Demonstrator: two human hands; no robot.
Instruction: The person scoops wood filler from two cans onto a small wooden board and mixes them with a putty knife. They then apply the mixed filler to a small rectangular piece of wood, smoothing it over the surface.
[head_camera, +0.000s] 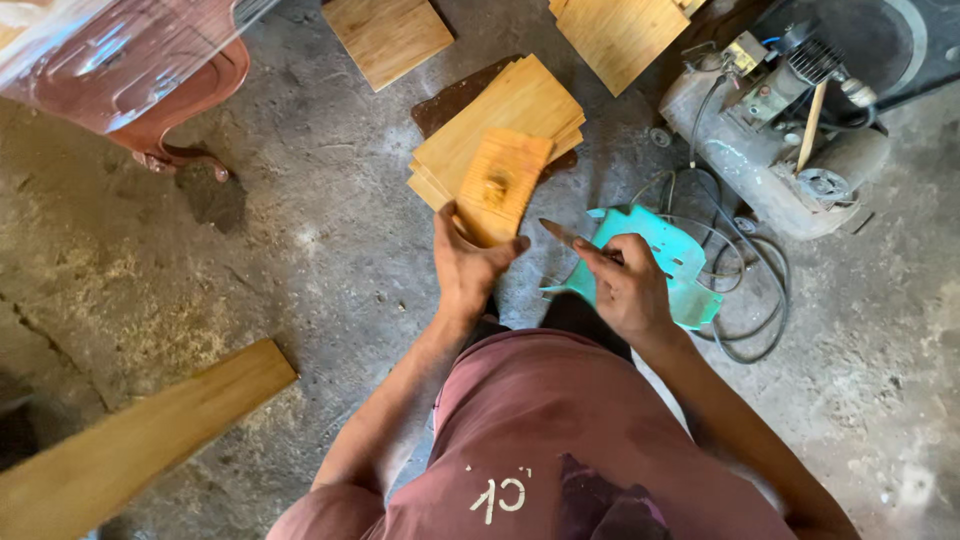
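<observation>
Holding a small wooden tile (497, 195) by its near edge, the left hand (468, 268) keeps its grip clamped on it, just above a stack of wooden tiles (510, 115) on the floor (300, 260). Beside it, the right hand (628, 288) grips a thin blade (560, 233), its tip pointing toward the tile, over a teal plate (670, 255).

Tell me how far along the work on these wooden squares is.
Done: nothing clearly finished; I cannot tell worked squares from unworked ones. In hand: the left hand holds one square with a blob of paste at its middle, and the right hand holds a blade beside it. Left, seemingly: the stack under it and two more squares on the floor.
</observation>
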